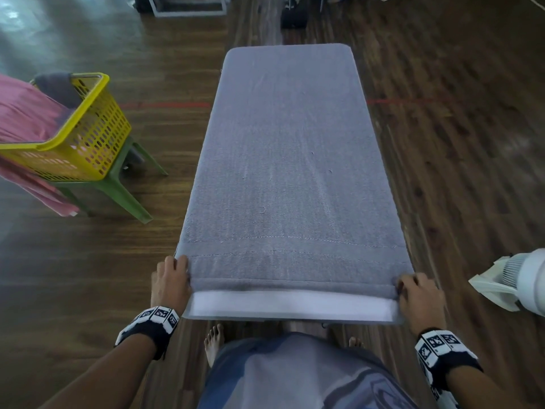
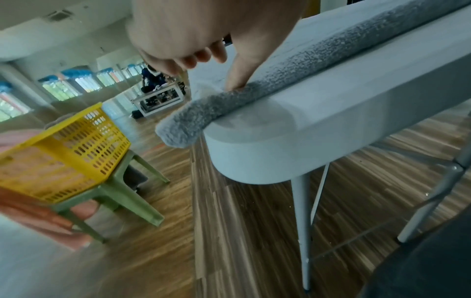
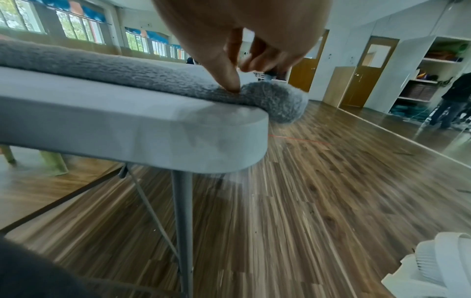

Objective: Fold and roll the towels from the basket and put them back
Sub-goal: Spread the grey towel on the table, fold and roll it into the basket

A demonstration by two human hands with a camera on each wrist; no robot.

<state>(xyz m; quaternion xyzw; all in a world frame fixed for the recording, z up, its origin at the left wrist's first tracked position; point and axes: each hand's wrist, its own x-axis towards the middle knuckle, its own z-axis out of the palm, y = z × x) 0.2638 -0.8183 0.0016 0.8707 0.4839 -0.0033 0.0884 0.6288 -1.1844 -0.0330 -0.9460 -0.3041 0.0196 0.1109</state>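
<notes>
A long grey towel point(image 1: 289, 160) lies flat along the white folding table point(image 1: 292, 305) and covers nearly all of its top. Its near end is turned over into a thin roll point(image 2: 203, 113) that sticks out past both table corners. My left hand point(image 1: 180, 270) grips the roll's left end, thumb point(image 2: 239, 76) pressing into the pile. At the right end, my right hand point(image 1: 410, 286) holds it the same way, thumb point(image 3: 229, 80) dug in beside the overhanging tip point(image 3: 275, 98). A yellow basket point(image 1: 88, 137) at the left holds a pink towel point(image 1: 26, 113) and a dark grey one point(image 1: 57, 87).
The basket stands on a green plastic stool point(image 1: 118, 184) left of the table, on the wooden floor. A white fan point(image 1: 528, 278) stands close to my right hand. My bare feet are under the table's near edge. A person stands far off by shelves point(image 3: 453, 100).
</notes>
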